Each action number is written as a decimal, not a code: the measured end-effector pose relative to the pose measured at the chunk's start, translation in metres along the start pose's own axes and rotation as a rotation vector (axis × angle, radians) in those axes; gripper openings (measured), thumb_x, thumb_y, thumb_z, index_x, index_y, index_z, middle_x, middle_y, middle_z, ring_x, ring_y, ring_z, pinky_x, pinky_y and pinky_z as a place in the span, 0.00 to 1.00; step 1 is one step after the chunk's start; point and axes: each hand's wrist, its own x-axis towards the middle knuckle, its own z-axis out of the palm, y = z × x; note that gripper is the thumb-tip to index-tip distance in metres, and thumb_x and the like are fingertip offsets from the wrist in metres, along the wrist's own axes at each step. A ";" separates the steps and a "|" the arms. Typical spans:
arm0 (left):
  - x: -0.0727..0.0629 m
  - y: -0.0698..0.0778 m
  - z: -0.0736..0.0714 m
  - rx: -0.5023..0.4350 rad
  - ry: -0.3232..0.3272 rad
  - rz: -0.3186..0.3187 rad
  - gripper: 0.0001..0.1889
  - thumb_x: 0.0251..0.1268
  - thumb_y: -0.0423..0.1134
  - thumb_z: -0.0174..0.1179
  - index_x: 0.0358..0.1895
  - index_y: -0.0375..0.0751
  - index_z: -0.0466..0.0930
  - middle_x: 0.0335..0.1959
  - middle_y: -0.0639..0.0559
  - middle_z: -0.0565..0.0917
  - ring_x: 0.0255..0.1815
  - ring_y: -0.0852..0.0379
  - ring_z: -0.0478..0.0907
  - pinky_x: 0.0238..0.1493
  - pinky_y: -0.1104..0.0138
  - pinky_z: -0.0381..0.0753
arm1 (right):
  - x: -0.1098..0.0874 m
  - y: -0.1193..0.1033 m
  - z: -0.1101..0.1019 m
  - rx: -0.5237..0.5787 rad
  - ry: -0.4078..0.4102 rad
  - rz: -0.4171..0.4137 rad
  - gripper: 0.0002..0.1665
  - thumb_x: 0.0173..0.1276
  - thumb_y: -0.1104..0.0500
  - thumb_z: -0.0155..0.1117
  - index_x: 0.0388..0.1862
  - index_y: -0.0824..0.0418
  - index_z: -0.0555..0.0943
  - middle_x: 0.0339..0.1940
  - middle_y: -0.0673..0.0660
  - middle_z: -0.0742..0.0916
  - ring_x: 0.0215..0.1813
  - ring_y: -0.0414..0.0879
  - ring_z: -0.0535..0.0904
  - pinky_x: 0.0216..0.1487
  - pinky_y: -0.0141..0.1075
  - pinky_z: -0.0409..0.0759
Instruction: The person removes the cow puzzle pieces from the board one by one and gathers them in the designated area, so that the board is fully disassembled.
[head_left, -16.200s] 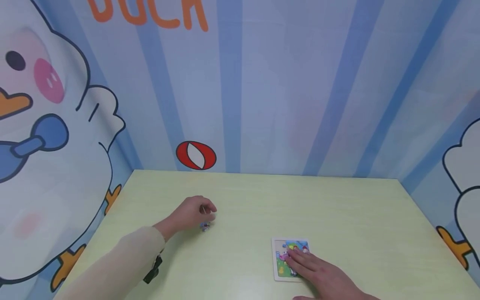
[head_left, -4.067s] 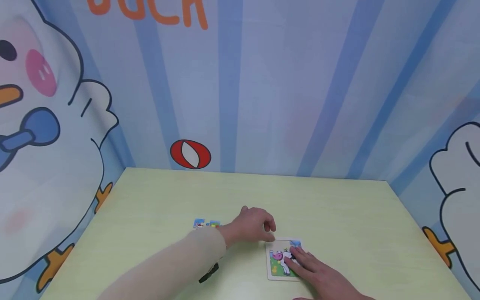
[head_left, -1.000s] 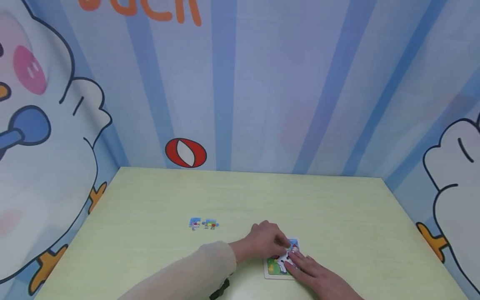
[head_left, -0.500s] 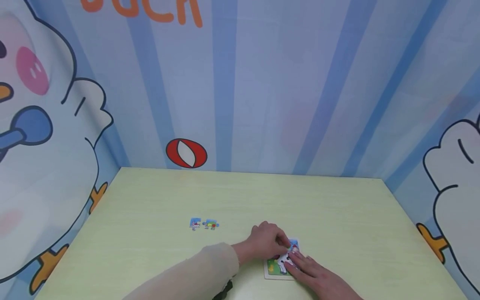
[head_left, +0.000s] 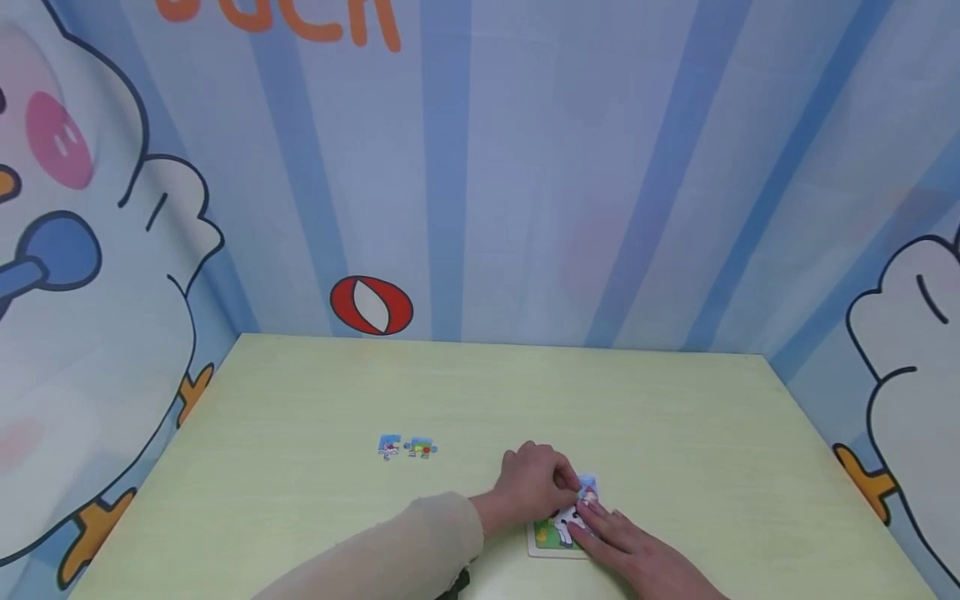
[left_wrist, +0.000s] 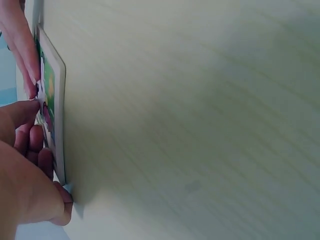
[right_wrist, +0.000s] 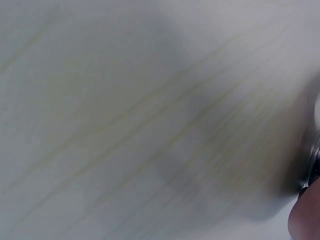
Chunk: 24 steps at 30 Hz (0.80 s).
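Left hand [head_left: 534, 483]: curled at the puzzle [head_left: 557, 552]; couldn't tell if gripping
Right hand [head_left: 633, 548]: rested on it, fingers straight
Puzzle: lay lower centre-right, partly hidden beneath both
Two pieces [head_left: 421, 447]: lay lower centre-left, tabletop [head_left: 637, 417]

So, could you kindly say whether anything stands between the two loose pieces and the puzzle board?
Yes: the left hand is in the direct path, over the upper left of the board, and the right hand covers its lower right. Nothing else visible blocks the pieces.
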 end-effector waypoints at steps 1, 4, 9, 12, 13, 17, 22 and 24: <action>0.000 0.000 0.000 0.001 0.008 0.001 0.04 0.65 0.44 0.76 0.32 0.57 0.90 0.26 0.68 0.78 0.36 0.64 0.67 0.47 0.60 0.67 | 0.000 0.000 0.000 -0.002 0.000 0.001 0.54 0.70 0.27 0.66 0.85 0.52 0.66 0.85 0.58 0.68 0.88 0.34 0.45 0.78 0.19 0.39; -0.001 0.000 0.001 0.003 0.027 0.001 0.06 0.65 0.44 0.76 0.30 0.57 0.89 0.26 0.68 0.77 0.35 0.64 0.67 0.46 0.61 0.66 | 0.001 0.000 0.000 -0.001 -0.004 0.005 0.53 0.70 0.27 0.66 0.85 0.52 0.66 0.85 0.58 0.69 0.88 0.33 0.44 0.78 0.18 0.39; -0.002 0.002 0.003 -0.004 0.049 -0.002 0.08 0.64 0.42 0.76 0.29 0.58 0.88 0.27 0.67 0.77 0.35 0.64 0.67 0.46 0.61 0.66 | 0.001 0.001 0.000 0.000 -0.005 0.004 0.53 0.70 0.27 0.66 0.85 0.51 0.67 0.85 0.58 0.69 0.88 0.32 0.44 0.78 0.18 0.38; -0.003 0.003 0.003 -0.002 0.060 0.000 0.07 0.64 0.42 0.76 0.30 0.58 0.88 0.28 0.67 0.78 0.36 0.65 0.68 0.47 0.60 0.67 | 0.001 0.001 0.000 -0.007 0.003 -0.002 0.53 0.70 0.27 0.66 0.85 0.52 0.67 0.85 0.58 0.69 0.88 0.33 0.45 0.78 0.18 0.39; -0.003 0.003 0.003 0.001 0.067 0.002 0.07 0.63 0.42 0.76 0.30 0.57 0.88 0.28 0.66 0.78 0.36 0.65 0.68 0.47 0.60 0.67 | 0.001 0.001 0.000 -0.009 0.003 -0.001 0.53 0.70 0.27 0.66 0.85 0.52 0.67 0.85 0.58 0.69 0.88 0.33 0.45 0.78 0.18 0.39; -0.003 0.003 0.002 0.016 0.091 -0.005 0.07 0.61 0.45 0.77 0.32 0.55 0.87 0.29 0.65 0.77 0.35 0.65 0.69 0.45 0.61 0.68 | 0.000 -0.002 -0.002 -0.007 -0.021 0.029 0.53 0.70 0.25 0.64 0.85 0.51 0.66 0.86 0.55 0.68 0.87 0.31 0.44 0.77 0.18 0.38; -0.003 0.003 0.003 0.024 0.110 -0.036 0.10 0.59 0.48 0.80 0.33 0.54 0.86 0.29 0.64 0.76 0.35 0.64 0.69 0.44 0.62 0.68 | 0.001 -0.006 -0.005 0.007 -0.055 0.071 0.53 0.70 0.24 0.62 0.86 0.49 0.66 0.86 0.53 0.67 0.87 0.29 0.42 0.77 0.17 0.38; -0.003 0.003 0.004 0.028 0.114 -0.043 0.11 0.59 0.48 0.80 0.33 0.53 0.86 0.29 0.64 0.75 0.36 0.64 0.69 0.44 0.62 0.69 | 0.002 -0.007 -0.006 0.006 -0.064 0.085 0.53 0.70 0.23 0.62 0.86 0.48 0.66 0.86 0.52 0.67 0.86 0.28 0.42 0.77 0.19 0.41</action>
